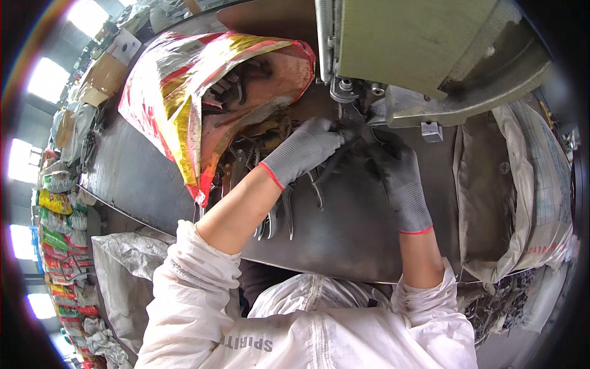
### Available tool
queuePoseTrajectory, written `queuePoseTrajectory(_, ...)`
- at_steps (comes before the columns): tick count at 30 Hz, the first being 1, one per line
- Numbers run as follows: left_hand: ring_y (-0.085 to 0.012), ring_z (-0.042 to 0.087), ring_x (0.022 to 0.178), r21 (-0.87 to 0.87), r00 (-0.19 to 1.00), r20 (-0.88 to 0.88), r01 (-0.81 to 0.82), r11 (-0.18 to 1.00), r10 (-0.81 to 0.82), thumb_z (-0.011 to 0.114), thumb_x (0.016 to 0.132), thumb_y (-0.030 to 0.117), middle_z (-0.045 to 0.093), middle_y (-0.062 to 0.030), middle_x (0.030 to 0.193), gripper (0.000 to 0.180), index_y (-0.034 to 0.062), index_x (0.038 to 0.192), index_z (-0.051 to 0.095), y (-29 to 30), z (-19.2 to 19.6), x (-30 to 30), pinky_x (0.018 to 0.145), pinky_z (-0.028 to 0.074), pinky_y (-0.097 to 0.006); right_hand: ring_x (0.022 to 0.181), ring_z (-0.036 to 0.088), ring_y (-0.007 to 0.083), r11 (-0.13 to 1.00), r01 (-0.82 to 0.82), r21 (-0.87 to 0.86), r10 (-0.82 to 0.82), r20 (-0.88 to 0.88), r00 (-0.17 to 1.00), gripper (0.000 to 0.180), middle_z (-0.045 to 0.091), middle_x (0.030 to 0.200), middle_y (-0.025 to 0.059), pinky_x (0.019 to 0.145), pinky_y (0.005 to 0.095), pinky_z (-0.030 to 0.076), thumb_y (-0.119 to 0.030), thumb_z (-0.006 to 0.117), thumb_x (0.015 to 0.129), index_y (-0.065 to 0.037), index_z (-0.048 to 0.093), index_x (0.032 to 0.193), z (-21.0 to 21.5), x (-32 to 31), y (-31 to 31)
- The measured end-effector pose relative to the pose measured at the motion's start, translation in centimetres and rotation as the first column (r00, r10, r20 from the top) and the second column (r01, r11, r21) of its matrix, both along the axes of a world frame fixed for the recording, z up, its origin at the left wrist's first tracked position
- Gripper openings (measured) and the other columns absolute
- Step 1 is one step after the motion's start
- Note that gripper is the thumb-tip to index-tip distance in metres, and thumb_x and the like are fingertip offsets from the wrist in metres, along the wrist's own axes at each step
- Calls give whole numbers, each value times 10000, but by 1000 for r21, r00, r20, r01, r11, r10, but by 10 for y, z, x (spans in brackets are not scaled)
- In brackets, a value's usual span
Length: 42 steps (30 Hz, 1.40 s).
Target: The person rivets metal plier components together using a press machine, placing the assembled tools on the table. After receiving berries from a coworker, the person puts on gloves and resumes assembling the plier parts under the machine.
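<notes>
Gloved left grip [309,147] and right grip [396,165] curled, near each other, forearms [238,212] bare

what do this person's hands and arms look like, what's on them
The left hand and right hand wear grey gloves with fine ribbing and red cuff edges; the right glove looks darker. Loose, wrinkled white sleeves leave the forearms bare.

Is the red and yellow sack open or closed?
Open. The sack gapes toward the picture's right, and dark parts show inside its mouth. How full it is, I cannot tell.
</notes>
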<state>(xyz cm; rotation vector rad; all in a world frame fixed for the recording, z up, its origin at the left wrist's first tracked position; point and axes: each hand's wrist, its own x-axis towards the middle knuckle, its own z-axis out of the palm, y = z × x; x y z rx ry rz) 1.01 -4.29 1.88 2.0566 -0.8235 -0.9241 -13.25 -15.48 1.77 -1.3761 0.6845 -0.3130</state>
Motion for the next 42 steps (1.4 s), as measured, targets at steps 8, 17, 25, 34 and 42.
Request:
queuePoseTrajectory(8,-97,509,650,11,995,98,13,1000,-14,556,888,299,594,-73,701,372,-57,985,606,4,-1,1,616,452,-284,575,524,72,1000,-11,6,11,50,999,389,606,813,77,484,199,417,-68,562,837,65,482,1193,-8,-1,-1)
queuePoseTrajectory(17,-86,473,629,-6,998,55,-4,1000,4,565,882,276,550,-46,660,343,-61,946,591,1,10,-6,587,433,-274,559,505,70,999,-29,38,24,118,993,302,599,775,55,473,218,400,-71,549,853,29,523,1137,-8,0,-1)
queuePoseTrajectory(25,-287,623,799,171,857,506,14,985,-100,524,873,223,633,-189,828,281,6,1032,603,8,1,13,732,478,-379,541,512,84,998,-20,60,16,54,998,275,596,771,62,467,224,411,-70,543,870,46,525,1119,-42,3,-7)
queuePoseTrajectory(34,-372,579,973,334,651,749,-218,917,-118,528,840,179,601,-244,1029,302,36,1097,593,103,-49,180,857,449,-408,540,542,103,992,-6,127,2,28,1000,288,600,795,73,458,238,435,-66,543,875,54,516,1135,-32,7,-1)
queuePoseTrajectory(42,-303,538,1083,236,539,838,-220,947,-83,486,891,227,557,-181,1183,373,37,1210,524,121,-50,185,919,416,-360,608,509,76,1000,15,-1,-15,103,995,307,607,821,56,554,223,437,-98,578,867,34,542,1142,-14,4,14)
